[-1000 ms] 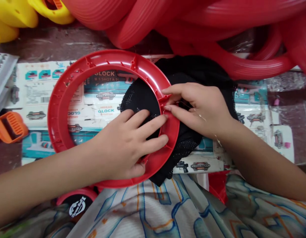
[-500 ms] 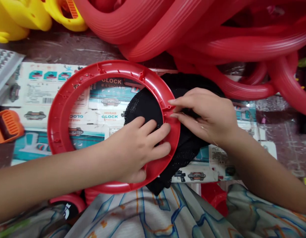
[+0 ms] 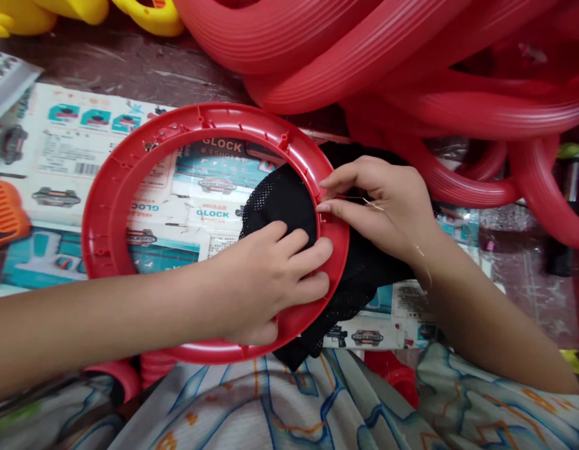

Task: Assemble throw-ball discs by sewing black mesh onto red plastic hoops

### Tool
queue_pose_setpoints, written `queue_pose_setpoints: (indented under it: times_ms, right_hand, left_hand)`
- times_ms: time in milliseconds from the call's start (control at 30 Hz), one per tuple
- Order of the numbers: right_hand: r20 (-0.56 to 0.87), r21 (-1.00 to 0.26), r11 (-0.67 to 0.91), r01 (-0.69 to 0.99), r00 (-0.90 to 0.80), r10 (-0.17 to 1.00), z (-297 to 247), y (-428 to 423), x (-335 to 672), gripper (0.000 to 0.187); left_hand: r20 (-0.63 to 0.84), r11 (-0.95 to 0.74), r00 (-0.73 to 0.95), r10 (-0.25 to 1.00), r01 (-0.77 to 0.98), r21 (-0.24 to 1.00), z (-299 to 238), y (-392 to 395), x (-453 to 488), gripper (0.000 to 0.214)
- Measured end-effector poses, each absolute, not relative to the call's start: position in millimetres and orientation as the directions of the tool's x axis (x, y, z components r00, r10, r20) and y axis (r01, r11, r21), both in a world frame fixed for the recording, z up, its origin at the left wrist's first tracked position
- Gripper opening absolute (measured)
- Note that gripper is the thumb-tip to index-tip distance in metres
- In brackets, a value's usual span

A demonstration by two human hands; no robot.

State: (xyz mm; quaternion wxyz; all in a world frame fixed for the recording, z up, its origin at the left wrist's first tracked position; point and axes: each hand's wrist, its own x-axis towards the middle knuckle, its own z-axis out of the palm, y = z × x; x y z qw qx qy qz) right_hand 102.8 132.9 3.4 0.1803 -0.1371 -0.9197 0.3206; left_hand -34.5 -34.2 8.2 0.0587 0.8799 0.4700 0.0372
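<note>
A red plastic ring (image 3: 102, 206), its ribbed hollow side up, lies over black mesh cloth (image 3: 280, 194) that spreads beneath its right part. My left hand (image 3: 280, 281) rests across the ring's lower right, with curled fingers gripping it; its thumb is partly hidden. At the ring's right inner edge, my right hand (image 3: 387, 200) pinches thumb and forefinger close to a small peg. A thin pale thread (image 3: 374, 204) runs from that pinch across the palm, and a loose bit shows by the wrist. The exact spot where the thread meets the ring is too small to tell.
Large ribbed red tubes (image 3: 364, 56) pile up along the back and right. Printed cardboard (image 3: 59, 144) lies under the ring. Yellow plastic parts (image 3: 149, 15) sit at the back left, an orange slotted piece (image 3: 8, 212) and a white studded tray (image 3: 8, 81) at left.
The view has shifted slightly. My right hand's thumb and forefinger have drawn closer to the ring's inner edge, and the thread now shows more plainly. My left hand keeps its grip.
</note>
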Motion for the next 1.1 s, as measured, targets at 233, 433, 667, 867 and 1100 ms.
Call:
queue_pose_setpoints:
  times_ms: [233, 433, 667, 867, 1100]
  right_hand:
    - [0.2, -0.732, 0.666, 0.143, -0.89, 0.41, -1.2, 129.4, 101.2, 0.009]
    - [0.22, -0.658, 0.745, 0.115, -0.916, 0.336, -2.3, 132.4, 105.5, 0.022]
    - [0.186, -0.639, 0.76, -0.12, -0.983, 0.001, -0.1, 127.9, 108.6, 0.022]
    - [0.236, -0.553, 0.803, -0.223, -0.966, -0.105, -1.2, 108.1, 112.0, 0.014]
    - [0.316, -0.468, 0.849, -0.245, -0.944, -0.099, -5.5, 91.5, 114.4, 0.016]
  left_hand:
    - [0.018, -0.586, 0.592, 0.806, 0.793, 0.17, 7.1, -35.8, -37.9, 0.053]
    - [-0.016, -0.625, 0.641, 0.767, 0.753, 0.205, 10.0, -47.6, -44.4, 0.043]
    - [-0.096, -0.666, 0.685, 0.722, 0.726, 0.168, 9.5, -75.6, -50.3, 0.048]
    - [0.022, -0.65, 0.651, 0.758, 0.754, 0.089, 1.2, -104.6, -60.0, 0.057]
    - [-0.099, -0.611, 0.629, 0.771, 0.774, 0.166, 18.1, -122.5, -77.7, 0.079]
